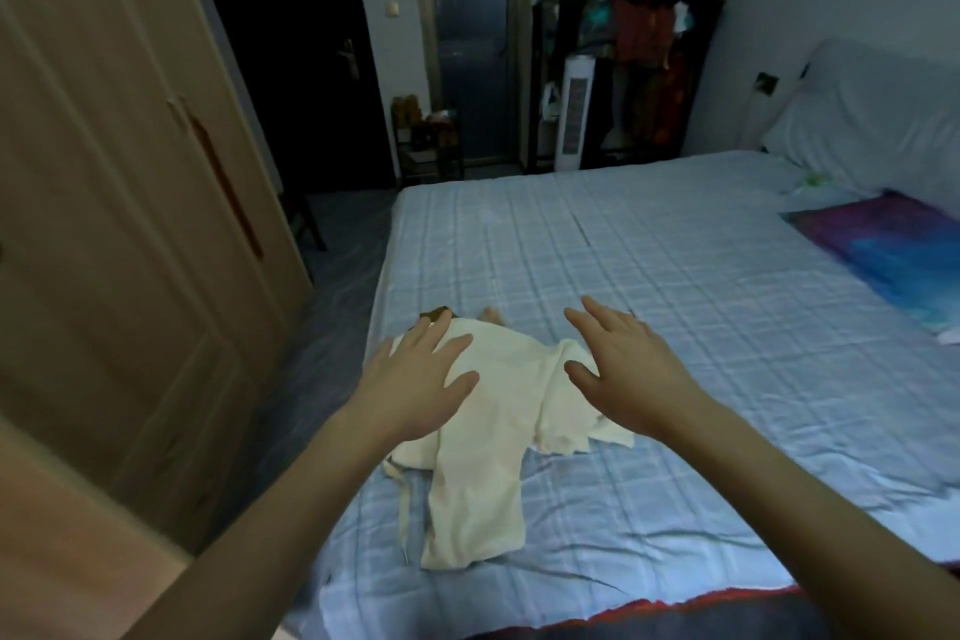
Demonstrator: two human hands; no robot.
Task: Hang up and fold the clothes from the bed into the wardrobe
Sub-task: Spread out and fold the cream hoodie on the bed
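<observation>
Neither grip is closed on anything: the left hand point(415, 379) lies flat with fingers spread on the cream garment point(498, 431), and the right hand point(628, 369) has its fingers spread at the garment's right side, though I cannot tell whether it touches the cloth. That garment lies rumpled on the bed point(675, 286), near the left edge and toward the near corner, with a thin strap trailing off its near left side. A small dark thing point(438, 312) peeks out just beyond the left fingertips. Over by the right edge of the bed lies a blue and purple cloth point(893, 250), well apart. Left of the bed stands the wooden wardrobe point(130, 203), its doors shut. A rack of clothes point(644, 62) stands against the far wall.
</observation>
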